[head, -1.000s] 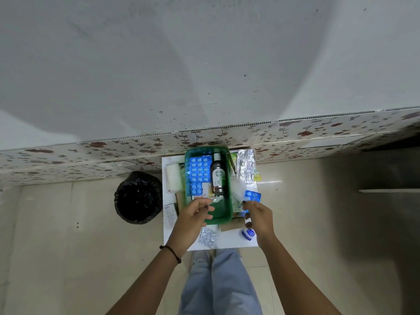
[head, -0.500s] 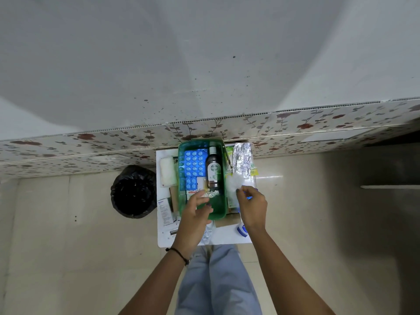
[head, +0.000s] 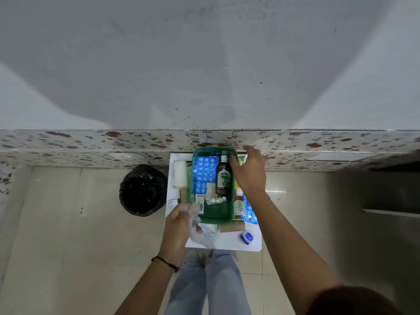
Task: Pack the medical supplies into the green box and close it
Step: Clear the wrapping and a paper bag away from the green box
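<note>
The green box [head: 213, 220] sits lid-off on a small white table [head: 227, 245], long axis running away from the person. The right hand [head: 250, 176], fingers spread and empty, reaches over items beside the box's far right edge (nearer them); the left hand [head: 181, 226] grips a clear plastic wrapper [head: 204, 234] at the near left corner.

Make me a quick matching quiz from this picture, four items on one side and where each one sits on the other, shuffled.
Things:
1. dark bottle
2. white roll
3. black bin bag
4. small blue-capped jar

Places:
A. on the floor, left of the white board
B. on the board's near right corner, outside the green box
C. lying inside the green box
D. on the board, just left of the green box

Pairs: 1-C, 2-D, 3-A, 4-B
</note>
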